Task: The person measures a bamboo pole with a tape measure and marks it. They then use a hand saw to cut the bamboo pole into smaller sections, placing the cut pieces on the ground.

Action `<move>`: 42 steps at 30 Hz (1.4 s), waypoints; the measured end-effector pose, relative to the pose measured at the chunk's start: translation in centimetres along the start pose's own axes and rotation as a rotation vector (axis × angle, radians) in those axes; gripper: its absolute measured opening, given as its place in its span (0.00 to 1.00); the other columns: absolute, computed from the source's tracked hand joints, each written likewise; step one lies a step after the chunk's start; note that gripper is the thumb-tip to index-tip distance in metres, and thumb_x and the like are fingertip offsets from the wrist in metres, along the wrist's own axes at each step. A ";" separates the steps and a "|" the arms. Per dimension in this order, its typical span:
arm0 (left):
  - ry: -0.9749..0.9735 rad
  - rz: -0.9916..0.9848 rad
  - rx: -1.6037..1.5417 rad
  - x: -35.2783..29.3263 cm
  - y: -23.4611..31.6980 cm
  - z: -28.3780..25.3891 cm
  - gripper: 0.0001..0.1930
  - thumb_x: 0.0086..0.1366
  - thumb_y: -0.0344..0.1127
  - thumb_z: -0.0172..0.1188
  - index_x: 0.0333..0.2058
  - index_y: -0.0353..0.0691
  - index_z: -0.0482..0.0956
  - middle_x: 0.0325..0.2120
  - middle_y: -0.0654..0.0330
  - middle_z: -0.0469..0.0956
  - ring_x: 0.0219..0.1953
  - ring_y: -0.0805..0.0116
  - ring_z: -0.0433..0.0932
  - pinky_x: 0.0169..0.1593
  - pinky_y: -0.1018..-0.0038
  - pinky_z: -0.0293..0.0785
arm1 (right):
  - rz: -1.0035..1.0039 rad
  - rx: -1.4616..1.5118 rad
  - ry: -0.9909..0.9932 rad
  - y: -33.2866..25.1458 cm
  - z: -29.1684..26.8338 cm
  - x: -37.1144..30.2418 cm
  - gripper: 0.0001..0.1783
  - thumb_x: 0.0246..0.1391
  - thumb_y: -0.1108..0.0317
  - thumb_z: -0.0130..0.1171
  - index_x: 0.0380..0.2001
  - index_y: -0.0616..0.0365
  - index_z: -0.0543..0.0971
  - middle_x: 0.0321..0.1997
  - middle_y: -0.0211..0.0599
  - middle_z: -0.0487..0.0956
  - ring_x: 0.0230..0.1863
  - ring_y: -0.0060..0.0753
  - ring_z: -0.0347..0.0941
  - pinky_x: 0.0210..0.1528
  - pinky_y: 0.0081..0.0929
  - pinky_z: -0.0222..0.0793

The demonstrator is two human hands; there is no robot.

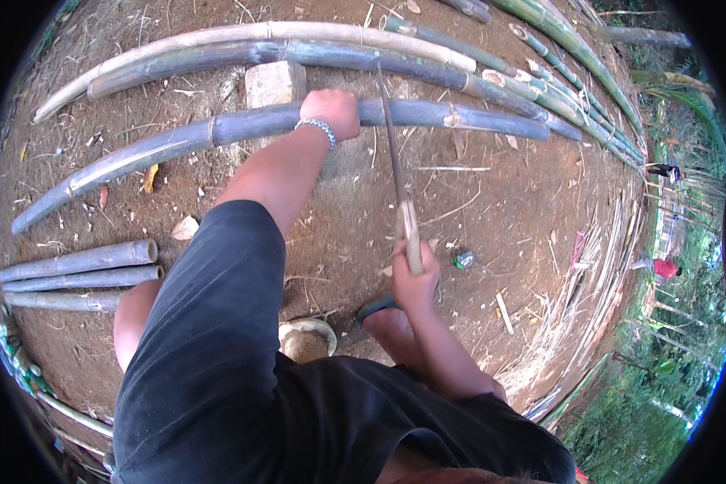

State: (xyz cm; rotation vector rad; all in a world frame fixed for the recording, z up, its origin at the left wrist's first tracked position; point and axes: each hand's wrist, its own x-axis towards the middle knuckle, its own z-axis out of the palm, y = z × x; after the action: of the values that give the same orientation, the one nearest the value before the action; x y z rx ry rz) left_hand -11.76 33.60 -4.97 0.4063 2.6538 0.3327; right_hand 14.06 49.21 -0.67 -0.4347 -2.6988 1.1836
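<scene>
A long grey-blue bamboo pole (254,123) lies crosswise before me, passing over a pale block (273,84). My left hand (331,113) is closed around the pole beside the block, a chain bracelet on its wrist. My right hand (416,276) grips the light wooden handle of a handsaw (395,161). Its narrow blade, seen nearly edge-on, points away from me and crosses the pole just right of my left hand. Whether its teeth have cut into the bamboo cannot be made out.
More bamboo poles (266,53) lie beyond the block and toward the upper right. Cut bamboo lengths (97,258) rest at the left. A pale round container (323,327) stands by my legs. Split strips (561,327) are heaped at right; a distant person in red (666,268) is beyond.
</scene>
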 end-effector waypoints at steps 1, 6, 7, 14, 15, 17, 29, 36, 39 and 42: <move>-0.006 -0.008 -0.006 -0.2 -0.5 0.4 0.22 0.57 0.40 0.62 0.50 0.42 0.82 0.44 0.50 0.85 0.49 0.55 0.85 0.54 0.62 0.81 | -0.008 0.001 0.009 0.0 0.2 0.3 0.08 0.61 0.65 0.62 0.33 0.59 0.81 0.23 0.45 0.78 0.25 0.40 0.77 0.30 0.39 0.71; -0.002 0.056 -0.038 0.4 1.6 -1.2 0.20 0.56 0.40 0.63 0.47 0.41 0.83 0.44 0.50 0.85 0.48 0.55 0.85 0.53 0.62 0.82 | 0.201 0.068 -0.052 -2.9 2.2 8.8 0.10 0.63 0.63 0.60 0.35 0.60 0.79 0.23 0.44 0.78 0.25 0.37 0.77 0.29 0.40 0.69; -0.004 0.055 -0.039 0.4 1.7 -1.1 0.20 0.56 0.40 0.63 0.47 0.41 0.83 0.44 0.50 0.85 0.48 0.55 0.86 0.53 0.62 0.82 | 0.249 0.073 -0.062 -3.1 1.9 7.7 0.10 0.63 0.63 0.60 0.35 0.60 0.79 0.23 0.44 0.78 0.25 0.37 0.77 0.29 0.41 0.69; 0.082 0.045 -0.052 0.6 0.6 0.3 0.18 0.56 0.39 0.62 0.45 0.40 0.84 0.42 0.50 0.86 0.46 0.54 0.86 0.52 0.61 0.82 | 0.164 -0.020 -0.023 -2.2 1.5 6.7 0.10 0.61 0.63 0.62 0.35 0.59 0.81 0.26 0.45 0.81 0.28 0.40 0.80 0.33 0.41 0.72; 0.063 0.077 -0.050 0.8 1.9 0.3 0.18 0.56 0.40 0.62 0.45 0.40 0.84 0.42 0.50 0.86 0.47 0.54 0.86 0.52 0.61 0.82 | 0.209 0.007 -0.036 -2.1 1.7 10.1 0.10 0.61 0.63 0.63 0.35 0.59 0.81 0.27 0.45 0.81 0.28 0.40 0.80 0.33 0.40 0.73; 0.036 0.102 -0.029 0.9 2.5 -0.6 0.18 0.56 0.40 0.62 0.45 0.41 0.84 0.43 0.50 0.86 0.47 0.54 0.86 0.52 0.61 0.82 | 0.153 0.007 -0.009 -1.6 2.2 9.9 0.09 0.61 0.63 0.63 0.35 0.59 0.81 0.27 0.45 0.81 0.28 0.39 0.80 0.33 0.39 0.72; 0.025 0.076 -0.049 0.4 1.9 -0.8 0.20 0.55 0.41 0.63 0.46 0.40 0.83 0.43 0.49 0.86 0.48 0.53 0.85 0.53 0.62 0.82 | 0.174 0.030 -0.057 -2.2 2.5 10.2 0.09 0.62 0.64 0.62 0.35 0.60 0.80 0.23 0.44 0.78 0.25 0.35 0.76 0.31 0.38 0.71; 0.021 -0.008 -0.045 -0.5 -0.3 0.0 0.20 0.55 0.40 0.62 0.47 0.40 0.83 0.43 0.49 0.86 0.48 0.54 0.85 0.53 0.62 0.82 | 0.244 0.138 -0.071 -0.2 0.8 2.4 0.11 0.62 0.64 0.63 0.42 0.60 0.83 0.23 0.41 0.80 0.25 0.29 0.77 0.30 0.33 0.71; 0.008 0.062 -0.056 0.4 2.1 -1.3 0.20 0.55 0.39 0.62 0.46 0.39 0.83 0.43 0.49 0.86 0.48 0.54 0.85 0.53 0.61 0.82 | 0.248 0.135 -0.041 -2.0 2.1 10.8 0.10 0.63 0.64 0.62 0.38 0.61 0.81 0.22 0.39 0.78 0.24 0.29 0.76 0.28 0.35 0.69; -0.011 0.046 -0.061 -0.3 0.9 -0.6 0.20 0.56 0.39 0.62 0.46 0.39 0.82 0.43 0.49 0.86 0.48 0.54 0.85 0.53 0.61 0.82 | 0.132 -0.015 -0.032 -1.4 2.6 6.7 0.10 0.63 0.64 0.61 0.37 0.61 0.81 0.22 0.41 0.78 0.25 0.30 0.77 0.29 0.38 0.69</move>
State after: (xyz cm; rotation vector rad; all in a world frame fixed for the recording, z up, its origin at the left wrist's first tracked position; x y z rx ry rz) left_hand -11.57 34.30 -4.10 0.4491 2.6199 0.4234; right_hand 6.75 48.76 -1.18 -0.6088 -2.7452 1.2140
